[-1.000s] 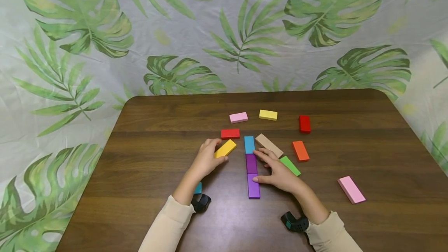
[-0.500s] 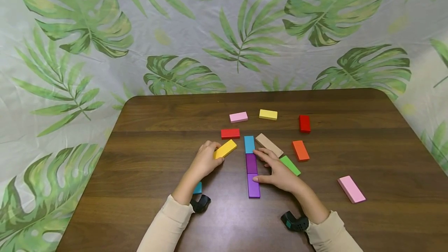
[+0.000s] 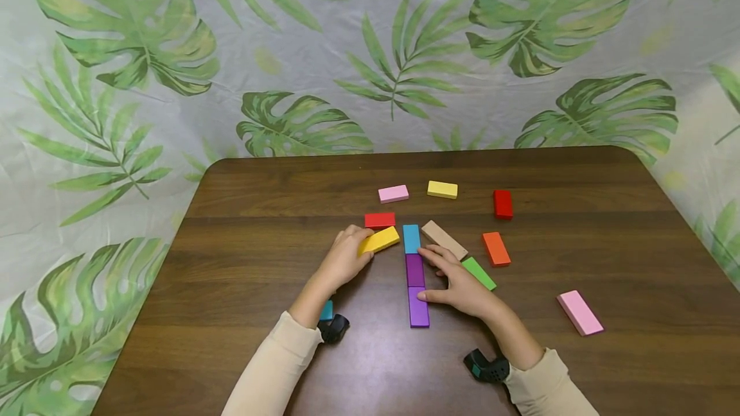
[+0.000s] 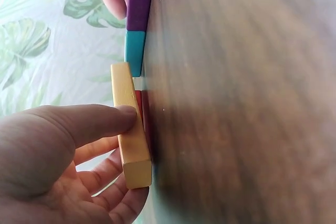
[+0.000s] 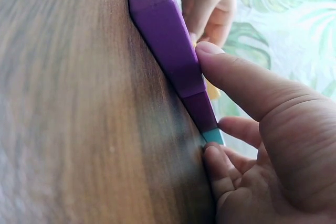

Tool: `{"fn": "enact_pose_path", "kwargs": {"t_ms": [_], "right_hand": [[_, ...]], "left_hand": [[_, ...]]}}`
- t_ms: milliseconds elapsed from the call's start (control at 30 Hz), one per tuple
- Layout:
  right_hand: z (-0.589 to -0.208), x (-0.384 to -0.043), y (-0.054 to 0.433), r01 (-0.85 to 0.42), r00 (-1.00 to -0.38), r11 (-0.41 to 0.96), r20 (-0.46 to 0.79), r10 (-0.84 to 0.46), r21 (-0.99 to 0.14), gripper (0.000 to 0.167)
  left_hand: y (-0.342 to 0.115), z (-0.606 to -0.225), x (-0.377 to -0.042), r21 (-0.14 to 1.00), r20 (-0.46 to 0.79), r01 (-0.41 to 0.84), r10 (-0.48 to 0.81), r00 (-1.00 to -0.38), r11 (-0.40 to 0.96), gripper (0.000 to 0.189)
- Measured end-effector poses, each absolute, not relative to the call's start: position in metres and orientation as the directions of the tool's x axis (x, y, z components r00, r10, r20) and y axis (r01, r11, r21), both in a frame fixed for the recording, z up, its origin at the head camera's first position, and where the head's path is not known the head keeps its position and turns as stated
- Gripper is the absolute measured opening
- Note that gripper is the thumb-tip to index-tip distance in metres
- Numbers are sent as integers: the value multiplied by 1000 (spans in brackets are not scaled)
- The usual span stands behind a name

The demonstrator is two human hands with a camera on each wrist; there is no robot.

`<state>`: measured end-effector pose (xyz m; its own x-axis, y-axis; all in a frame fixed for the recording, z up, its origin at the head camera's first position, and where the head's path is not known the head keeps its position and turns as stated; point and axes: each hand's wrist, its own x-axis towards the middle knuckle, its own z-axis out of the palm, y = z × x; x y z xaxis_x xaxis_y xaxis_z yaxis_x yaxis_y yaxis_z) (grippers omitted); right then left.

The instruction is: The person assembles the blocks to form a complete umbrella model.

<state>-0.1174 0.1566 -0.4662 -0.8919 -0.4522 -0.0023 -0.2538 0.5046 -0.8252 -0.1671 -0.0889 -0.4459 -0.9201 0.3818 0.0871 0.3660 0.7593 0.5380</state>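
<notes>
My left hand (image 3: pixel 342 258) pinches a yellow wooden block (image 3: pixel 381 240) between thumb and fingers; the left wrist view shows it tilted, the thumb on one long face. Just right of it, three blocks lie end to end in a straight column: a blue block (image 3: pixel 411 236) at the far end, a dark purple block (image 3: pixel 414 271) in the middle and a lighter purple block (image 3: pixel 419 313) nearest me. My right hand (image 3: pixel 467 289) rests along the column's right side, thumb at the lighter purple block and fingertips by the blue and dark purple ones. Its fingers are spread and loosely bent.
A red block (image 3: pixel 379 219) lies just behind the yellow one. Beige (image 3: pixel 444 239) and green (image 3: pixel 479 273) blocks sit beside my right hand. Pink, pale yellow, red and orange blocks are scattered farther off. A teal block (image 3: pixel 327 311) is partly hidden by my left wrist.
My left hand has shifted slightly right and away from me with the yellow block, which has turned a little and is closer to the blue block. The right hand stays put.
</notes>
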Motion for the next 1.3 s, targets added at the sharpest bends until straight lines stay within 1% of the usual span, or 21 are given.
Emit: {"fn": "enact_pose_path", "kwargs": {"t_ms": [333, 633, 867, 1300], "right_hand": [[-466, -117, 156, -251, -894, 503, -1, -449, -827, 80], [-466, -117, 157, -266, -891, 499, 12, -455, -825, 80], [-428, -104, 147, -238, -893, 492, -11, -451, -838, 74], [-425, -104, 146, -235, -894, 495, -15, -448, -836, 73]], "left_hand": [[-87, -448, -177, 504, 75, 379, 397, -915, 776, 37], [-84, -449, -186, 503, 65, 367, 389, -919, 783, 38], [-80, -447, -193, 486, 85, 362, 369, -926, 796, 37], [-75, -446, -207, 450, 104, 362, 355, -929, 816, 33]]}}
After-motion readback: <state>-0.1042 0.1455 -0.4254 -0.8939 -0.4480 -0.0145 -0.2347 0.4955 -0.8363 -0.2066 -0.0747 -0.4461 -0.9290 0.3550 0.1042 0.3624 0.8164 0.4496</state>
